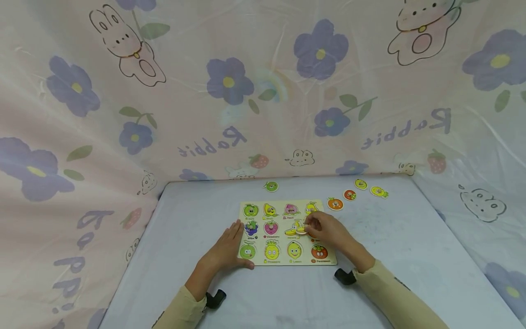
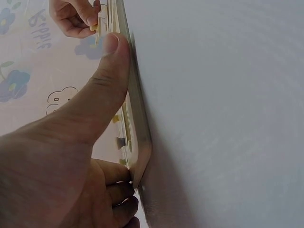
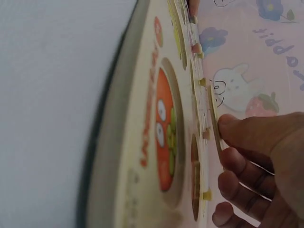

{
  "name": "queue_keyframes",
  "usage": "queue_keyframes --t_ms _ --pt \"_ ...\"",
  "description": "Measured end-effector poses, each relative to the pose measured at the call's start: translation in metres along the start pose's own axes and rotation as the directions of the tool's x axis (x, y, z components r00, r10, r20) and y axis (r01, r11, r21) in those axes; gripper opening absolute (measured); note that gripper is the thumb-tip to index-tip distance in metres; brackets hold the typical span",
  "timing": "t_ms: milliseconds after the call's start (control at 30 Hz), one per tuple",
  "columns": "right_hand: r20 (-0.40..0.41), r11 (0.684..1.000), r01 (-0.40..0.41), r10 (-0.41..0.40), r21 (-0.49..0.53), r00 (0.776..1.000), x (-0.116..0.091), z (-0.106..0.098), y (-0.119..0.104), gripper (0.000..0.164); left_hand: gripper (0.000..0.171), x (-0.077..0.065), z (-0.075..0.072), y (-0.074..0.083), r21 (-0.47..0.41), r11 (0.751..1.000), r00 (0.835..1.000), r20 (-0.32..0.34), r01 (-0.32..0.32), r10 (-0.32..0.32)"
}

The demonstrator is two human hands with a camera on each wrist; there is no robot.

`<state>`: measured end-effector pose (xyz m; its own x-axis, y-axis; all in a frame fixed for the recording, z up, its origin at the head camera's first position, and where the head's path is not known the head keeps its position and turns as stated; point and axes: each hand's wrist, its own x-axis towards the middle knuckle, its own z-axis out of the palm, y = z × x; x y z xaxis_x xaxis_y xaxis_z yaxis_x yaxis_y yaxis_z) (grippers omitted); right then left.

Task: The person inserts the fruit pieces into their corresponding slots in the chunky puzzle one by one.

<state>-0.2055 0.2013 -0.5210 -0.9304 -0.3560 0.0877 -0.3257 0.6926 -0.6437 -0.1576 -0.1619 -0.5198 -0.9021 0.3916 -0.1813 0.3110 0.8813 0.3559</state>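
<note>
A wooden fruit puzzle board lies flat on the table. My left hand rests at its near left corner, fingers along the left edge and thumb on the near edge. My right hand pinches a thin yellow puzzle piece between thumb and fingers. The piece overlaps the banana picture in the head view. From the right wrist, the piece shows edge-on, a little above the board. A persimmon picture lies in a recess nearer the edge.
Beyond the board are a loose green piece, an orange piece, a red piece, a yellow piece and a pineapple piece. Knobbed pieces such as the strawberry sit in the board. A patterned curtain surrounds the table.
</note>
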Motion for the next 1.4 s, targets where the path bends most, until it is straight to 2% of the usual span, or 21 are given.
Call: queue_keyframes --t_ms 633,1400 --pt "0.036 0.999 0.03 -0.029 -0.034 0.999 0.01 0.016 -0.011 0.012 0.133 -0.002 -0.003 0.002 -0.01 1.0 1.0 -0.01 0.002 -0.002" --pt "0.078 0.997 -0.012 0.017 -0.073 0.997 0.018 0.02 -0.022 0.015 0.134 -0.001 -0.002 0.001 -0.007 1.0 1.0 0.003 0.003 -0.003"
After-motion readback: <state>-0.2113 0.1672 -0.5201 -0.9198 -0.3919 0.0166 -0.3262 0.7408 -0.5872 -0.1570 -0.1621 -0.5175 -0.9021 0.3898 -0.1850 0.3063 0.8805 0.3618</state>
